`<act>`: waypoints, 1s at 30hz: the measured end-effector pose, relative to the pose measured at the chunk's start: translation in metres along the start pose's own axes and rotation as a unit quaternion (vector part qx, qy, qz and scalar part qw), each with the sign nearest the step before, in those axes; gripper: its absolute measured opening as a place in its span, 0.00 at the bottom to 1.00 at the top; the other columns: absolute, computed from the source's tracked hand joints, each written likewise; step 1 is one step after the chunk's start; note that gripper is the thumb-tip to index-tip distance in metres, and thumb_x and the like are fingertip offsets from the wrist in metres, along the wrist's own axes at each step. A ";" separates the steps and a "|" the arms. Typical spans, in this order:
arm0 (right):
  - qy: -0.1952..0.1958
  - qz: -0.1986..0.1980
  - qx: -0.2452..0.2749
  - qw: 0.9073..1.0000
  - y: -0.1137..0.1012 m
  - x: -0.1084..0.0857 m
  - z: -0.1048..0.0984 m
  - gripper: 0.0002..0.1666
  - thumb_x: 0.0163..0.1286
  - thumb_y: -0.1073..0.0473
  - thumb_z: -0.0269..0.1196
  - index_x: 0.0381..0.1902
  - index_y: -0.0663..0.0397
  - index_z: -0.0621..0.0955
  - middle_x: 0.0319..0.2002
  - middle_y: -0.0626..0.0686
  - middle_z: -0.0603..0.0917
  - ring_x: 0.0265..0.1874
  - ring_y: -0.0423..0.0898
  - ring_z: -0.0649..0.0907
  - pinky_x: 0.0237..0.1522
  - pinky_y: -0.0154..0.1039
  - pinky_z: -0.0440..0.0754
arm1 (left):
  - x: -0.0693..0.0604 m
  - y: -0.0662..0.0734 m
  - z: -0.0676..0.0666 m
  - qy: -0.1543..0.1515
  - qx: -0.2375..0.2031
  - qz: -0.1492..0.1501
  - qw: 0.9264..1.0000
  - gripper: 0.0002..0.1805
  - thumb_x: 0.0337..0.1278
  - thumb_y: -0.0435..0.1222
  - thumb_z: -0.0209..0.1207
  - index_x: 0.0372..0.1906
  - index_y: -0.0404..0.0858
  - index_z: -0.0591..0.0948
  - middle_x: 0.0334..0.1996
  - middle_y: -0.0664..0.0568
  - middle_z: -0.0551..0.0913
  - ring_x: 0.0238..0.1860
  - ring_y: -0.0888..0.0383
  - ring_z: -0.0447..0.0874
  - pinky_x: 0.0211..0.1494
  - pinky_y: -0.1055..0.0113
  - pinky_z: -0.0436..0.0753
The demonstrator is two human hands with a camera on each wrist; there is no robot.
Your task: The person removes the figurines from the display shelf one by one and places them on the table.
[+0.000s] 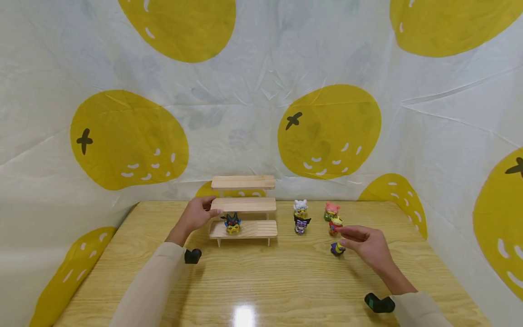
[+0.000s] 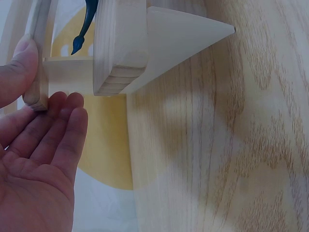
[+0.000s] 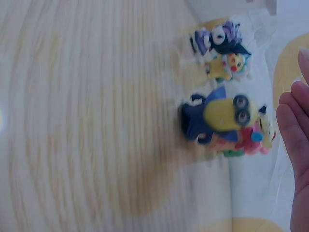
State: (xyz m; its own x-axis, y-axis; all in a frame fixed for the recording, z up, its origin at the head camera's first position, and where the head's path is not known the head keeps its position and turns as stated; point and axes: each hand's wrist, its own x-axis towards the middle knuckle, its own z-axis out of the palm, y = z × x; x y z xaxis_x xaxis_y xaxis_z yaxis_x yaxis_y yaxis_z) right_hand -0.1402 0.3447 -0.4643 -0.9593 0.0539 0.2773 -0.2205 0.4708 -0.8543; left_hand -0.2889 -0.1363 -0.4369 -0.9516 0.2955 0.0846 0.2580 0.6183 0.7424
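Observation:
A three-tier wooden display stand [image 1: 243,204] stands at the back of the table. My left hand [image 1: 198,214] pinches the left end of its middle board [image 2: 37,72], thumb on one face and fingers on the other. On the lowest tier sits a yellow figurine with a black horned hood [image 1: 233,223]. Over the right-hand figurines hovers my right hand [image 1: 369,245], its fingers extended, with nothing seen in it. Nearest to it is a yellow and blue Minion figurine [image 3: 219,116], apart from the fingers in the right wrist view. Behind that stands a red and yellow figurine [image 1: 336,225].
A pink-hooded figurine [image 1: 331,211] stands farther back. To its left are a white-hooded yellow figurine [image 1: 300,207] and a purple and black figurine [image 1: 301,225]. A cloth with yellow fruit prints [image 1: 253,127] hangs behind the wooden table [image 1: 261,277].

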 end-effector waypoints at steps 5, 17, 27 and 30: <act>-0.018 -0.003 0.062 0.998 -0.006 0.001 0.007 0.22 0.65 0.68 0.73 0.54 0.78 0.84 0.42 0.36 0.92 0.40 0.30 0.90 0.40 0.29 0.89 | -0.001 0.001 0.000 -0.003 0.004 0.002 1.000 0.37 0.74 0.42 0.63 0.78 0.30 0.66 0.73 0.32 0.73 0.69 0.35 0.77 0.69 0.41 0.80; -0.034 -0.004 0.074 0.997 -0.019 0.006 0.024 0.19 0.66 0.69 0.72 0.53 0.75 0.85 0.45 0.48 0.93 0.41 0.30 0.90 0.42 0.28 0.89 | 0.000 -0.001 -0.001 -0.001 0.005 -0.003 1.000 0.37 0.74 0.42 0.63 0.78 0.29 0.66 0.73 0.31 0.73 0.70 0.35 0.77 0.69 0.41 0.80; -0.056 -0.002 0.059 0.997 -0.028 0.013 0.046 0.19 0.65 0.69 0.73 0.53 0.72 0.87 0.48 0.63 0.92 0.42 0.31 0.90 0.44 0.27 0.88 | -0.001 0.000 0.000 -0.001 0.007 0.004 1.000 0.37 0.74 0.42 0.63 0.77 0.28 0.66 0.73 0.31 0.73 0.69 0.34 0.77 0.69 0.40 0.79; -0.066 -0.004 0.065 0.996 -0.031 0.016 0.055 0.18 0.65 0.70 0.72 0.52 0.72 0.87 0.50 0.70 0.89 0.41 0.31 0.89 0.44 0.27 0.88 | -0.001 0.000 0.000 0.000 0.008 0.004 1.000 0.36 0.74 0.41 0.63 0.77 0.28 0.66 0.72 0.31 0.73 0.69 0.34 0.77 0.69 0.40 0.79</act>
State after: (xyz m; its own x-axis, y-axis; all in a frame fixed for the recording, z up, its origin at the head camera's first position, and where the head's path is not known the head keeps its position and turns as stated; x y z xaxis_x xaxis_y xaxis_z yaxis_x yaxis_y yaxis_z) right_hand -0.1581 0.2824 -0.4572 -0.9703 -0.0692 0.2320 -0.2413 0.3523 -0.9042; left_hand -0.2885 -0.1366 -0.4370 -0.9494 0.3007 0.0910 0.2686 0.6267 0.7315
